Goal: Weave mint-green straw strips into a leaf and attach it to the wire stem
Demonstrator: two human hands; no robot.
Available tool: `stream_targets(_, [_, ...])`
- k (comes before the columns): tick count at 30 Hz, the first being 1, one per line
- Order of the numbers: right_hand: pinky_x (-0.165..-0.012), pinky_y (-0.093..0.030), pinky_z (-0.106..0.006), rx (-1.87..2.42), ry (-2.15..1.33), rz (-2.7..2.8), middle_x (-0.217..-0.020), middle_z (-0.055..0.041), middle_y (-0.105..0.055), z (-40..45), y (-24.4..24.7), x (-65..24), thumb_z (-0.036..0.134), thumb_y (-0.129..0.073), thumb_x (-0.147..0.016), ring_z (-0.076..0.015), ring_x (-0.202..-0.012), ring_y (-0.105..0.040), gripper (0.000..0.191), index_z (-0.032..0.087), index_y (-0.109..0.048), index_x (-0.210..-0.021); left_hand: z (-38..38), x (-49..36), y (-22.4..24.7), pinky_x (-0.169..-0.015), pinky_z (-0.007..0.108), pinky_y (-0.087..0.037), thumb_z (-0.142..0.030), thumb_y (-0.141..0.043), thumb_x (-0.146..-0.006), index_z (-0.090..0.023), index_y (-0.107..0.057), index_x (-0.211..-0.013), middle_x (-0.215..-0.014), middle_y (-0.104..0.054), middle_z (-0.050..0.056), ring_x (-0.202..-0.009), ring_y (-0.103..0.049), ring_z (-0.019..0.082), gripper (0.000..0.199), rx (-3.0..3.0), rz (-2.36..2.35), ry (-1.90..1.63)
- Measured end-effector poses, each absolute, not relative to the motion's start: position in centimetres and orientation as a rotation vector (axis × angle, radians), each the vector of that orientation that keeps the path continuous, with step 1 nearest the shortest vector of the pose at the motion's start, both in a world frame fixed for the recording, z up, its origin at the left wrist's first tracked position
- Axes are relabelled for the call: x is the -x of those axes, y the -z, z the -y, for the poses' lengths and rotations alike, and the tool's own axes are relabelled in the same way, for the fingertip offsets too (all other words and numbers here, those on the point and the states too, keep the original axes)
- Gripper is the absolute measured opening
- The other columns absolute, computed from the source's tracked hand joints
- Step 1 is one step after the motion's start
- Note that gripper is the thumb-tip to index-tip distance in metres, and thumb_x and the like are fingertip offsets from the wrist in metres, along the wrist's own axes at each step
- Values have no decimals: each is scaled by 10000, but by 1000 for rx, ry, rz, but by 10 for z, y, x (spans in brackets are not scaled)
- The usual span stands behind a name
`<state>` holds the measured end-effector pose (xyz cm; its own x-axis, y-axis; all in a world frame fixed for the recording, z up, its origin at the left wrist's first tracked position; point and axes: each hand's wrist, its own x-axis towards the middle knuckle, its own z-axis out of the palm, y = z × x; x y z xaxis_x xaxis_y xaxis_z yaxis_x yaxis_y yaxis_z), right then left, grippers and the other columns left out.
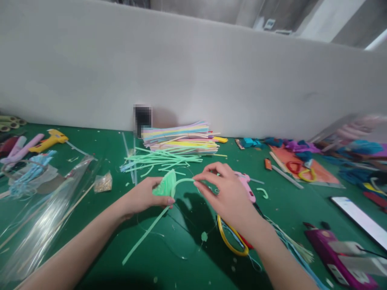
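Observation:
My left hand (154, 195) is closed on a light green ribbed piece (167, 183), roughly fan-shaped, which looks made of bent pipe cleaner. From its lower end a straight green pipe cleaner (145, 235) slants down toward me. Another short green end (184, 180) curves out of the piece to the right. The fingertips of my right hand (223, 187) pinch the tip of that curved end. Both hands hover over the green table, with their shadow below. Part of the piece is hidden by my left fingers.
Loose green pipe cleaners (163, 159) and multicoloured bundles (181, 137) lie at the back. A yellow glue gun (51, 141) and plastic sleeves (54, 217) are left. Yellow-handled scissors (231, 239), a pink glue gun (246, 185), a phone (361, 219) and a purple power strip (341, 255) lie right.

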<state>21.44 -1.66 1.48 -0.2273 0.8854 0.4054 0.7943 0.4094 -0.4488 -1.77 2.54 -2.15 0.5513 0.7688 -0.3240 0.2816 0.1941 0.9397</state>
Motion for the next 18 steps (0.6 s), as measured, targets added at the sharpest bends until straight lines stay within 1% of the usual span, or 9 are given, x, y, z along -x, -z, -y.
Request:
stream_targets(2, [-777, -445, -367, 1397, -69, 2065, -951, -83, -593, 19, -10, -208, 192, -609, -891, -224, -881, -523, 149, 215, -748, -938, -24, 16, 22, -775, 346, -529, -371, -789, -708, -180, -690, -943, -827, -762, 41, -794, -709, 228, 319, -1399, -976, -418])
stream_targets(6, [-750, -450, -367, 1382, -29, 2030, -928, -90, -577, 19, -1, -201, 179, -607, -890, -229, -858, -501, 166, 211, -758, -951, -20, 13, 18, -778, 339, -531, -361, -790, -707, -191, -693, -946, -836, -762, 20, -796, -711, 221, 308, -1444, -953, -404])
stream_targets(9, [-774, -461, -387, 1367, -21, 2030, -983, -105, -574, 17, 5, -199, 175, -599, -892, -242, -899, -500, 186, 218, -761, -972, -17, 11, 15, -770, 331, -536, -345, -790, -709, -188, -695, -930, -829, -764, 14, -788, -704, 214, 288, -1466, -944, -400])
stream_targets(14, [-853, -468, -410, 1261, 1, 2026, -1121, -120, -568, 17, 7, -199, 94, -534, -901, -254, -1036, -506, 296, 225, -719, -1091, -18, 11, 16, -736, 322, -544, -353, -802, -699, -161, -697, -900, -817, -761, 38, -763, -697, 210, 297, -1422, -942, -409])
stream_targets(16, [-881, -462, -399, 1212, -44, 1951, -1132, -110, -573, 15, 3, -202, 96, -536, -895, -240, -1067, -522, 255, 214, -710, -1038, -19, 13, 18, -729, 314, -544, -353, -806, -697, -163, -704, -908, -819, -758, 38, -760, -699, 205, 301, -1379, -960, -430])
stream_targets(18, [-881, -462, -381, 1221, -179, 1811, -1103, -90, -595, 9, 0, -208, 151, -560, -889, -223, -1044, -554, 157, 208, -686, -964, -20, 14, 19, -729, 305, -541, -334, -808, -695, -172, -710, -904, -822, -758, 31, -764, -702, 198, 282, -1353, -964, -447])
